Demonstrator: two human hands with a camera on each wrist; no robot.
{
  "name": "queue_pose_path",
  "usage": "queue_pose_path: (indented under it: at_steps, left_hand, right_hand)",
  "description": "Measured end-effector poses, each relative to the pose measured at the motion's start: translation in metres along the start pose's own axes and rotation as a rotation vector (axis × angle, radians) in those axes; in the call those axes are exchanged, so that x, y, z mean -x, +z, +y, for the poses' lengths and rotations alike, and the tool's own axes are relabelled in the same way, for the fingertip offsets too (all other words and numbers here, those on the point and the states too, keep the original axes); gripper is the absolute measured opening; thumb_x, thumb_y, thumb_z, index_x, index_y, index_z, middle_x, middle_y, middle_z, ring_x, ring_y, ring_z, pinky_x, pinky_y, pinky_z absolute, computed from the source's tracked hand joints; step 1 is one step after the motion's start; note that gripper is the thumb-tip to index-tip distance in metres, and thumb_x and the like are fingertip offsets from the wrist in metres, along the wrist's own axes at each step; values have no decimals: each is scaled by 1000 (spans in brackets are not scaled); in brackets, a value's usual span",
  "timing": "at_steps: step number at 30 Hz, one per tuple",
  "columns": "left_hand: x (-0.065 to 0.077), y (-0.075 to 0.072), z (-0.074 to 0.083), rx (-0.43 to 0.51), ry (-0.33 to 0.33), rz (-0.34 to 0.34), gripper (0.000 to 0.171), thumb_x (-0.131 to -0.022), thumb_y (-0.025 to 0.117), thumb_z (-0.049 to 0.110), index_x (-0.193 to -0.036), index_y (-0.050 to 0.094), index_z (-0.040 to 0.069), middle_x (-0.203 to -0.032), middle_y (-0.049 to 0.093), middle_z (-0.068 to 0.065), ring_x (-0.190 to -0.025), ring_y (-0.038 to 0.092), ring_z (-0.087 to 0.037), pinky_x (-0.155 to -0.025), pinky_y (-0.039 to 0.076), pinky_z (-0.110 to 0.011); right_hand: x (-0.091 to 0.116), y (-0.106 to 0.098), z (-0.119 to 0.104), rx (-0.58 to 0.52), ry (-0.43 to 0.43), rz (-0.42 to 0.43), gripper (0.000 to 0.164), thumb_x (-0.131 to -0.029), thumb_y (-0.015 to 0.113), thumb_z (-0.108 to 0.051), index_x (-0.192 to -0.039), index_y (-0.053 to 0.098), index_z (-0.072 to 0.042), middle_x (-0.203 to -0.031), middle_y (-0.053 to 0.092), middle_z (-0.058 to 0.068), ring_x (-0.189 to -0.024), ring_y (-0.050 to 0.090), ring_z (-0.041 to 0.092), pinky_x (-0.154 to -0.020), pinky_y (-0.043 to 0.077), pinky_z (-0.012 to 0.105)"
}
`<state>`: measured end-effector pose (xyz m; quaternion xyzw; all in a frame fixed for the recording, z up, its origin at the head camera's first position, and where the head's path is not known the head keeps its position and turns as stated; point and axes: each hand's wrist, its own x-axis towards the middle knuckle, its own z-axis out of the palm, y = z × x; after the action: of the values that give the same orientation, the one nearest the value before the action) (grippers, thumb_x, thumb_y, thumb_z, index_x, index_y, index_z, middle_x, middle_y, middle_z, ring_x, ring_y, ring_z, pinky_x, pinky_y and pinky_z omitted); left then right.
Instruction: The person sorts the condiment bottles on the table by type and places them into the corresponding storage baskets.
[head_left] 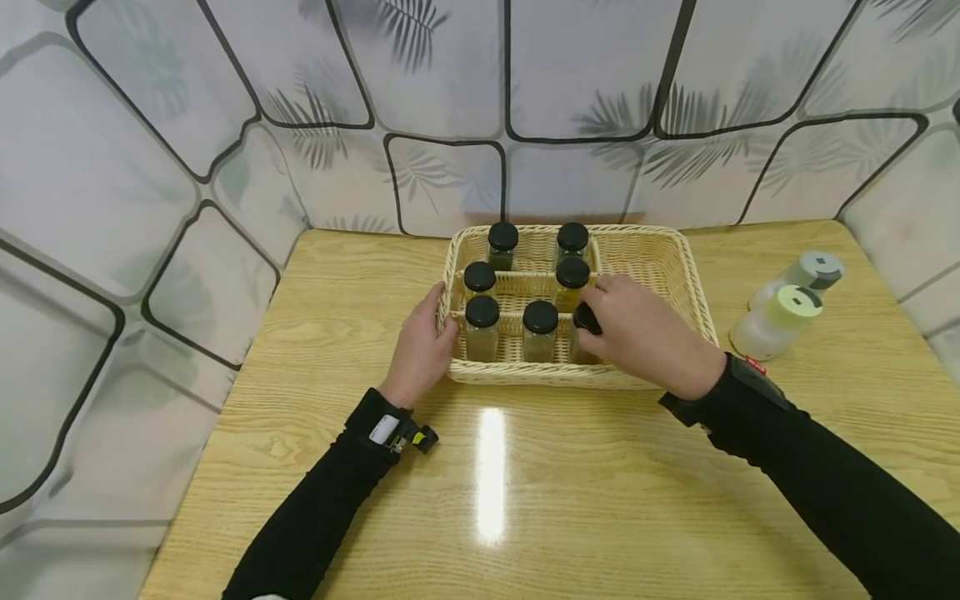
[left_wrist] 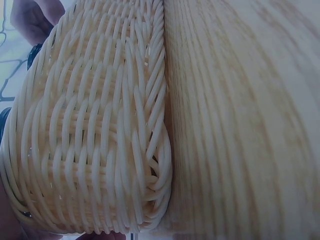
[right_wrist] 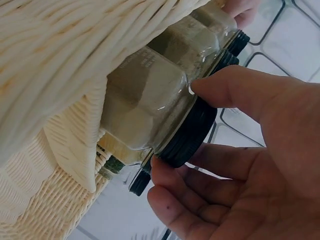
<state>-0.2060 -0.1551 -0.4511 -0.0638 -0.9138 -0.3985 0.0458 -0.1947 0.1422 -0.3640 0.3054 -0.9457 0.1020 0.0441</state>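
Observation:
A woven wicker basket (head_left: 540, 372) with dividers stands on the table, holding several glass spice jars with black lids. My left hand (head_left: 422, 350) holds the basket's left end; the left wrist view shows its woven side (left_wrist: 95, 120) close up. With thumb and fingers around the black lid, my right hand (head_left: 645, 329) grips a spice jar (right_wrist: 147, 100) in the front row's right end. Its glass body sits inside the basket wall, with pale contents showing through. Beside it in the front row are a middle jar (head_left: 539, 333) and a left jar (head_left: 482, 329).
Two shaker-like bottles, one with a yellow-green top (head_left: 780, 321) and one with a grey top (head_left: 806, 275), stand right of the basket. The basket's right compartment (head_left: 652, 258) has no jars visible. A patterned curtain (head_left: 450, 175) borders the wooden table (head_left: 585, 467) behind.

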Motion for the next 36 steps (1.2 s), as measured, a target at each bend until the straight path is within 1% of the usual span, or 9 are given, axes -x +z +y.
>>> queue_pose_path:
  at_steps: [3,11,19,22,29,35,36]
  left_hand:
    - [-1,0,0,1,2,-1,59,-102,42,21,-158,31,5,-155,43,-20,-143,42,-34,-117,37,-48]
    - [-2,1,1,-1,0,8,59,-102,43,21,-157,31,5,-155,44,-20,-142,43,-33,-117,37,-47]
    - [-1,0,1,-4,5,4,59,-102,42,21,-158,31,4,-155,44,-21,-142,43,-34,-117,38,-48]
    - [-2,0,2,-1,5,0,59,-102,43,21,-158,30,5,-155,43,-21,-143,43,-34,-117,38,-48]
    - [0,-1,3,-1,-10,-3,58,-103,43,20,-158,31,5,-155,43,-20,-143,43,-34,-117,38,-49]
    - [0,-1,3,1,-11,0,58,-103,44,20,-157,31,5,-154,44,-20,-142,43,-34,-117,38,-48]
    - [0,-1,3,1,-12,0,58,-103,44,20,-157,31,5,-154,44,-20,-142,43,-34,-116,38,-48]
  right_hand:
    - [0,0,1,6,5,-5,17,-92,66,-18,-93,63,-2,-82,52,9,-75,44,25,-67,33,37]
    - [-1,1,2,16,9,-8,21,-92,67,-20,-98,65,0,-85,54,10,-75,47,25,-66,36,37]
    - [-1,1,3,23,8,-15,21,-94,66,-22,-98,63,-1,-85,54,9,-76,47,26,-67,36,39]
    - [0,1,3,28,9,-15,23,-94,66,-23,-100,63,-1,-86,55,9,-77,47,26,-68,35,39]
    - [1,1,3,29,25,-32,34,-95,67,-26,-113,64,4,-95,60,14,-81,51,27,-69,38,40]
    - [2,-2,1,70,44,-24,46,-94,68,-31,-123,64,4,-111,66,19,-94,61,33,-75,49,43]
    - [3,-3,1,75,46,-20,47,-94,68,-32,-124,64,4,-114,66,20,-98,62,35,-78,51,45]
